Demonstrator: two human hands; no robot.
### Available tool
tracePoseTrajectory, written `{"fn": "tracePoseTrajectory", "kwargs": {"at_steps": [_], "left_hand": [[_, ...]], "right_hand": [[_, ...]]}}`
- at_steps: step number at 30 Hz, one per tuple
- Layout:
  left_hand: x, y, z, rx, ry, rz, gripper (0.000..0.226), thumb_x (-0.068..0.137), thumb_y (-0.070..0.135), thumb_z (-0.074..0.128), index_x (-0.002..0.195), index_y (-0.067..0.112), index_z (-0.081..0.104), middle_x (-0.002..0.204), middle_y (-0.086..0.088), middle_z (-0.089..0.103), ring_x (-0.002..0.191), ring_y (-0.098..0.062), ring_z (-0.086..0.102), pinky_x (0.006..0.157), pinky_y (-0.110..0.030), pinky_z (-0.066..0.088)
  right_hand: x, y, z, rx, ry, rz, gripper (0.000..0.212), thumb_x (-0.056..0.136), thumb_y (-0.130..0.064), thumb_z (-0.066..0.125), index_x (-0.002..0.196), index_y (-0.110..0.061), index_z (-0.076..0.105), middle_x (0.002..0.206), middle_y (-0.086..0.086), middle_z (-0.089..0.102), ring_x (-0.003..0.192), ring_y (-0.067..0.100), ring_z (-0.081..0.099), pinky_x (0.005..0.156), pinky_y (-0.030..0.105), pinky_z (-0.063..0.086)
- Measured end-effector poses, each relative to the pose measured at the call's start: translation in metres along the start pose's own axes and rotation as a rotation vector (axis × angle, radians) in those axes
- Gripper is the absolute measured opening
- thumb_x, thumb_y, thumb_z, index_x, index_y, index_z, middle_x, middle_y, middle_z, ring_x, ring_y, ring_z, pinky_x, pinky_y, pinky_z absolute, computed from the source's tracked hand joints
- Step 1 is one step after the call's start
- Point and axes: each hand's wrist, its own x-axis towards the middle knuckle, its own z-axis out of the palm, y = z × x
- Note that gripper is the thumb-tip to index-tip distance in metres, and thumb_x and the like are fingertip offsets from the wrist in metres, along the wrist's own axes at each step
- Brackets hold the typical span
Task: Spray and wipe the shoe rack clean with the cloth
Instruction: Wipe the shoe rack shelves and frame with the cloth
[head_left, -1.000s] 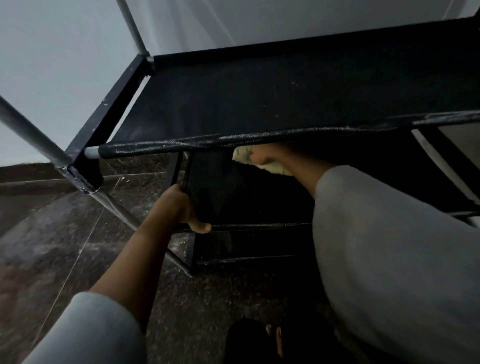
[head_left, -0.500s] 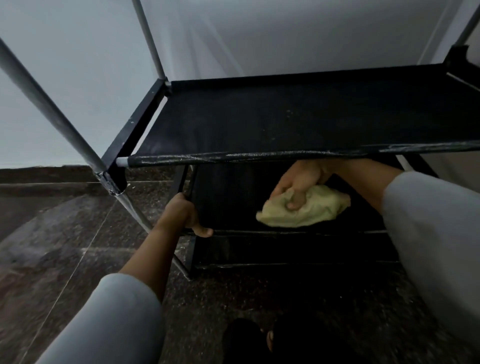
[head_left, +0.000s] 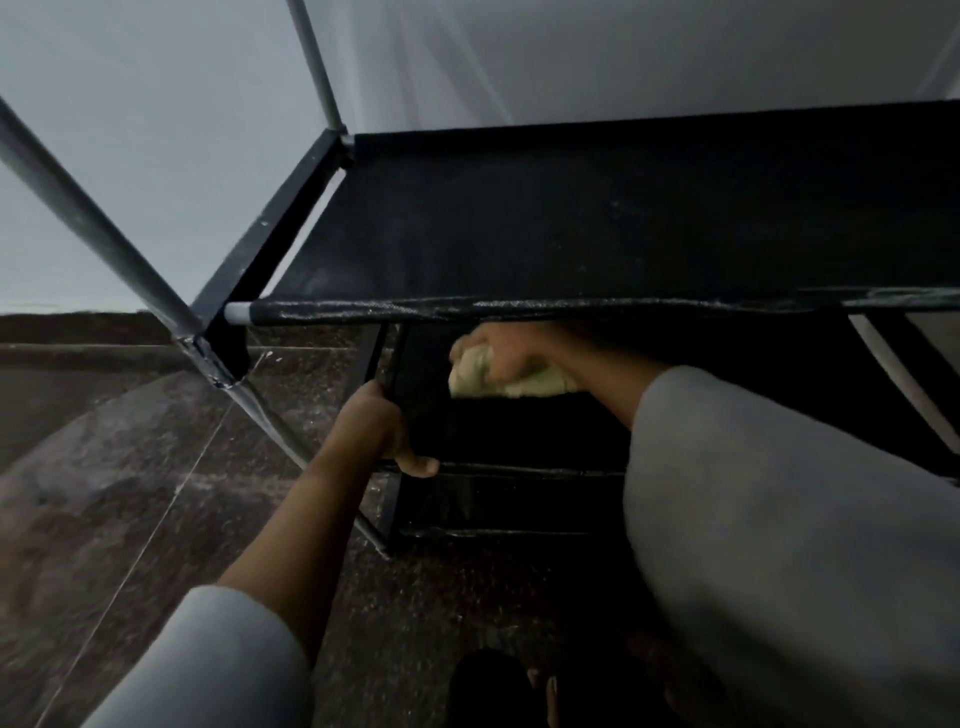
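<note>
Right hand (head_left: 498, 353), clutching cloth (head_left: 511, 382), has swept back under the upper shelf (head_left: 623, 234); left hand (head_left: 382, 431) grips the lower shelf's corner, likely steadying the shoe rack.

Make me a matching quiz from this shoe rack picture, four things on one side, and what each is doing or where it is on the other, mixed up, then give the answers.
Column one:
1. left hand
2. right hand
3. cloth
4. upper shelf

Column two:
A. yellowish, bunched on the lower shelf
B. black fabric, stretched above both hands
C. grips the lower shelf's front left corner
D. presses down on the cloth, partly hidden under the shelf edge

Pairs: 1-C, 2-D, 3-A, 4-B
</note>
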Motion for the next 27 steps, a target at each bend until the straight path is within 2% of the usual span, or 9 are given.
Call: {"fn": "tracePoseTrajectory", "kwargs": {"at_steps": [3,8,12,13,15,18,20,24,27], "left_hand": [[0.004,-0.01,0.008,-0.082,0.02,-0.028,0.096,0.062,0.005,0.084,0.142,0.005,0.03,0.142,-0.012,0.043,0.132,-0.026,0.04,0.105,-0.032,0.033],[0.007,-0.005,0.002,0.06,0.011,-0.05,0.1,0.061,0.028,0.086,0.141,0.003,0.032,0.142,-0.007,0.043,0.132,-0.019,0.04,0.107,-0.025,0.031],[0.012,-0.009,0.004,0.021,0.003,-0.053,0.106,0.057,0.034,0.087,0.142,0.003,0.03,0.144,-0.005,0.039,0.135,-0.018,0.037,0.11,-0.024,0.03],[0.013,-0.009,0.005,0.017,0.004,-0.055,0.107,0.058,0.034,0.087,0.142,0.004,0.029,0.145,-0.006,0.038,0.135,-0.019,0.035,0.11,-0.024,0.029],[0.019,-0.01,0.007,0.003,0.025,-0.062,0.106,0.059,0.032,0.087,0.142,0.004,0.026,0.146,-0.008,0.035,0.136,-0.022,0.033,0.11,-0.026,0.03],[0.025,-0.011,0.008,0.016,0.034,-0.052,0.104,0.062,0.035,0.085,0.142,0.004,0.027,0.144,-0.008,0.034,0.135,-0.023,0.035,0.11,-0.029,0.032],[0.025,-0.012,0.007,0.003,0.045,-0.039,0.102,0.062,0.041,0.082,0.142,0.006,0.028,0.143,-0.007,0.033,0.134,-0.023,0.035,0.11,-0.03,0.032],[0.033,-0.015,0.01,-0.086,0.049,-0.051,0.095,0.061,0.021,0.086,0.137,0.001,0.033,0.139,-0.01,0.042,0.13,-0.026,0.042,0.103,-0.031,0.04],[0.04,-0.019,0.017,-0.199,0.104,-0.017,0.076,0.061,0.004,0.085,0.128,0.001,0.049,0.129,-0.014,0.054,0.118,-0.028,0.053,0.079,-0.026,0.041]], "right_hand": [[-0.014,-0.018,0.004,-0.334,-0.223,0.014,0.049,0.085,-0.019,0.062,0.132,-0.032,0.053,0.112,-0.011,0.059,0.099,0.011,0.056,0.08,0.025,0.046],[-0.049,0.015,-0.007,-0.374,-0.498,0.083,0.052,0.087,-0.013,0.065,0.136,-0.015,0.049,0.125,0.004,0.059,0.114,0.022,0.056,0.093,0.034,0.047],[-0.071,0.068,-0.023,-0.434,-0.678,0.27,0.034,0.085,-0.006,0.066,0.119,-0.004,0.059,0.085,-0.001,0.061,0.066,-0.003,0.057,0.072,0.019,0.049],[-0.079,0.079,-0.029,-0.443,-0.65,0.321,0.024,0.081,-0.014,0.07,0.104,-0.012,0.066,0.075,-0.008,0.061,0.056,-0.007,0.053,0.064,0.014,0.046],[-0.098,0.09,-0.042,-0.359,-0.556,0.33,0.037,0.058,-0.025,0.079,0.094,-0.022,0.068,0.072,-0.015,0.063,0.061,-0.005,0.054,0.062,0.013,0.044],[-0.097,0.083,-0.038,-0.136,-0.121,0.188,0.042,0.082,-0.007,0.07,0.122,-0.013,0.061,0.108,-0.003,0.063,0.098,0.011,0.059,0.072,0.011,0.043],[-0.071,0.071,-0.021,-0.041,0.055,0.116,0.042,0.09,-0.012,0.062,0.131,-0.013,0.054,0.128,0.005,0.059,0.117,0.022,0.056,0.085,0.018,0.041],[-0.018,0.024,0.028,-0.255,0.244,0.155,0.054,0.082,-0.045,0.061,0.134,-0.045,0.043,0.14,-0.008,0.048,0.123,0.03,0.047,0.095,0.038,0.04],[-0.019,-0.008,0.058,-0.335,0.425,0.107,0.061,0.079,-0.043,0.067,0.134,-0.04,0.042,0.133,-0.007,0.05,0.118,0.031,0.042,0.087,0.04,0.041]]}}
